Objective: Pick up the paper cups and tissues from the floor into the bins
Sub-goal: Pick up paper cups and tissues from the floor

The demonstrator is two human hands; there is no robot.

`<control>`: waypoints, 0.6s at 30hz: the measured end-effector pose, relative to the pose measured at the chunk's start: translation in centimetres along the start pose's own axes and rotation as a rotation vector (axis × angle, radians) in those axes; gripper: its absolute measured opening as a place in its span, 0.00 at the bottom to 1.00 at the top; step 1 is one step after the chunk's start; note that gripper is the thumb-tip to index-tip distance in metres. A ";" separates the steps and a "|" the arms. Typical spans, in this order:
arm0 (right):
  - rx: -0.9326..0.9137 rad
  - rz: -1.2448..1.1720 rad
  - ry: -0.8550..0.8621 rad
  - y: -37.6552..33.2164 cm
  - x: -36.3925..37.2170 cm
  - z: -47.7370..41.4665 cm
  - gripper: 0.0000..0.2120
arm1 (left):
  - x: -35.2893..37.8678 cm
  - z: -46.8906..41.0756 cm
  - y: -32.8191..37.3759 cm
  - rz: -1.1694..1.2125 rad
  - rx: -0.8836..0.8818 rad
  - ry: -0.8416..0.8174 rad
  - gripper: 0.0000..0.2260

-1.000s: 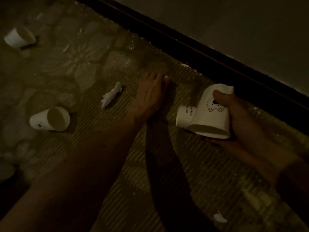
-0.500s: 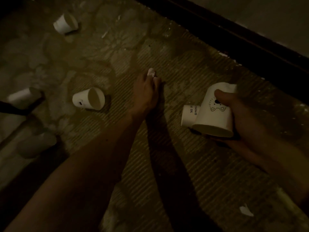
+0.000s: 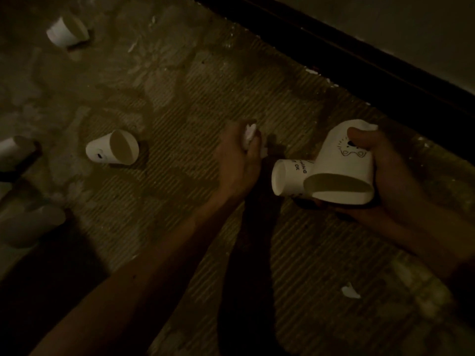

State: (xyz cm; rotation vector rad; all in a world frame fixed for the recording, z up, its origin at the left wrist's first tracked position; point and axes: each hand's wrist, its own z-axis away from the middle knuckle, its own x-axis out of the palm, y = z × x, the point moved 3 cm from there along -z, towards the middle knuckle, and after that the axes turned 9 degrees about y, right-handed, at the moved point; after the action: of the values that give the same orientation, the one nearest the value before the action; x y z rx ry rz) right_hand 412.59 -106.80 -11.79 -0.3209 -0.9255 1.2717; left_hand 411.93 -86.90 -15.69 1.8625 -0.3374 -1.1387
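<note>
My left hand is curled round a crumpled white tissue, held just above the patterned floor. My right hand grips two white paper cups: a large one with a printed face and a smaller lettered one sticking out to its left. Another paper cup lies on its side left of my left hand. A further cup lies at the top left. A small white tissue scrap lies on the floor at the lower right.
A dark skirting strip runs diagonally along the wall at the upper right. At the left edge sit another pale cup and a blurred pale object over a dark shadow. The light is very dim.
My left hand has closed round the tissue and lifted it off the floor, drawing back toward me. The view has shifted, and my right hand keeps holding the two cups.
</note>
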 end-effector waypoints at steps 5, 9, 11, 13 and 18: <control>0.049 -0.018 0.015 -1.3 -1.6 1.9 0.17 | 0.9 3.7 4.1 0.237 -0.245 -0.232 0.11; -0.048 -0.013 -0.012 -4.4 -2.7 4.5 0.15 | 1.4 6.5 8.8 0.484 -0.502 -0.423 0.12; -0.089 -0.046 -0.010 -6.3 -3.6 6.1 0.13 | 1.4 7.5 12.1 0.568 -0.478 -0.531 0.18; -0.080 -0.018 0.046 -8.1 -5.5 8.2 0.20 | 1.7 8.6 15.3 0.589 -0.421 -0.623 0.20; -0.117 0.151 0.080 -14.8 -9.8 17.9 0.19 | 2.2 12.0 24.5 0.608 -0.127 -0.732 0.04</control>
State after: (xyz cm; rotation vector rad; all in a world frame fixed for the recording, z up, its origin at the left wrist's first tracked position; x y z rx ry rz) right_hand 409.23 -125.14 5.13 -0.5386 -0.9232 1.3351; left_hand 408.44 -108.53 0.66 1.0460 -1.1248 -1.3138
